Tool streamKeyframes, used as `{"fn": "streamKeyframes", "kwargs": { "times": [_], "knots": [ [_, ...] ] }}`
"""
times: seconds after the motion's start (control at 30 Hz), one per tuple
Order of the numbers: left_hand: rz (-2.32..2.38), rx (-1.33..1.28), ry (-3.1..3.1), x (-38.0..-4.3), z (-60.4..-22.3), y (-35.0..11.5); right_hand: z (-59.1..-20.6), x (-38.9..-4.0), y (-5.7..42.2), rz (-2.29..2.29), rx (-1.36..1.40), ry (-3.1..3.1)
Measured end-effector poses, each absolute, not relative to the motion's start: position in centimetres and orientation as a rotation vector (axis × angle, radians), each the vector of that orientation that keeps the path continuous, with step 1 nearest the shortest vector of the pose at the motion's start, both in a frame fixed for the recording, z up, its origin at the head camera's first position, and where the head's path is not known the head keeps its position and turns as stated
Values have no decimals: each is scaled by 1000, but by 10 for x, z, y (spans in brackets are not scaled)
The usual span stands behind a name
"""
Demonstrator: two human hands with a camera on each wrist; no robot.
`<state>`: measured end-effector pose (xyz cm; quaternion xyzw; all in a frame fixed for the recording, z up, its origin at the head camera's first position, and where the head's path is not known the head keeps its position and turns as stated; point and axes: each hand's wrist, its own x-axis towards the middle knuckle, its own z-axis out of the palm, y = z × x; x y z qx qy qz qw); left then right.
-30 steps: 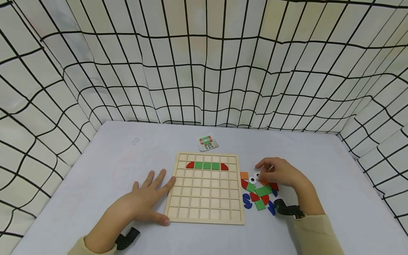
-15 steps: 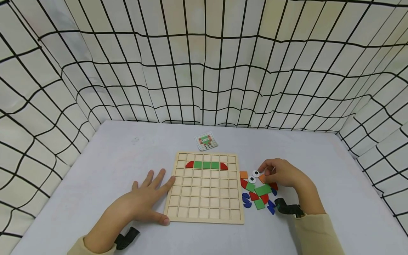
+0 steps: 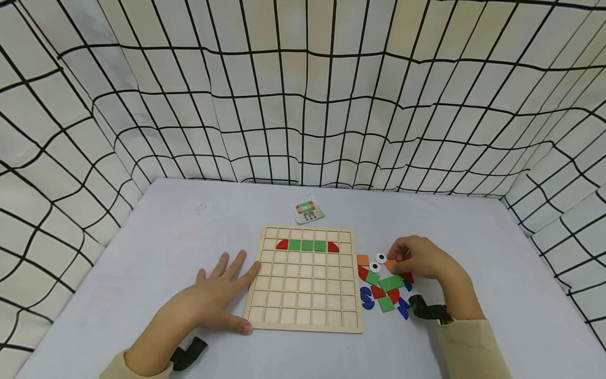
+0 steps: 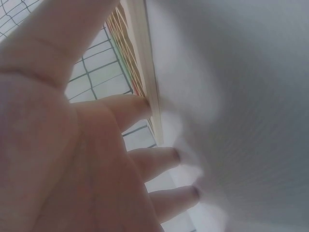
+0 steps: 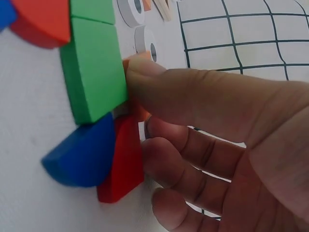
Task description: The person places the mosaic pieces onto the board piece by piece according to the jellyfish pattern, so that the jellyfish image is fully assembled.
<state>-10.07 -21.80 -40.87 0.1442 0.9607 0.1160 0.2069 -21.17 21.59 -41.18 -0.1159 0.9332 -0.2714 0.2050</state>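
- By the right hand (image 3: 416, 258), a small shift outward has been made: a second ago its fingertips were held at the two white eye discs (image 3: 381, 258), now left uncovered just left of those fingertips.
- An orange piece (image 3: 390, 265) appears to be pinched between that hand's thumb and fingers, low among the loose pieces (in the right wrist view the index finger is hidden by the thumb, so the firmness cannot be told).
- On the near side of that thumb, a green rectangle (image 3: 391, 283) is left lying.
- The left hand (image 3: 215, 300) is kept in place, fingers spread apart, nothing held; the left edge of the grid board (image 3: 306, 286) is touched by its index fingertip.
- Ahead and to the right of that hand, the red-and-green row (image 3: 307, 246) is unchanged, so only the choice of piece is judged to have advanced; nothing has been added.
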Motion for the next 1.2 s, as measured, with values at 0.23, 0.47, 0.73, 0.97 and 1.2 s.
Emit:
{"fn": "streamKeyframes", "kwargs": {
  "times": [0.23, 0.47, 0.73, 0.97, 1.2],
  "knots": [
    [326, 407, 2679, -99, -408, -217, -415, -214, 214, -793, -345, 2589],
    [320, 411, 2670, -100, -409, -218, -416, -212, 215, -756, -341, 2591],
    [316, 408, 2668, -102, -408, -218, -417, -214, 216, -791, -366, 2579],
    [321, 424, 2668, -102, -407, -218, -421, -217, 218, -912, -480, 2523],
    [323, 450, 2671, -100, -406, -219, -419, -216, 213, -1074, -531, 2439]
  ]
}}
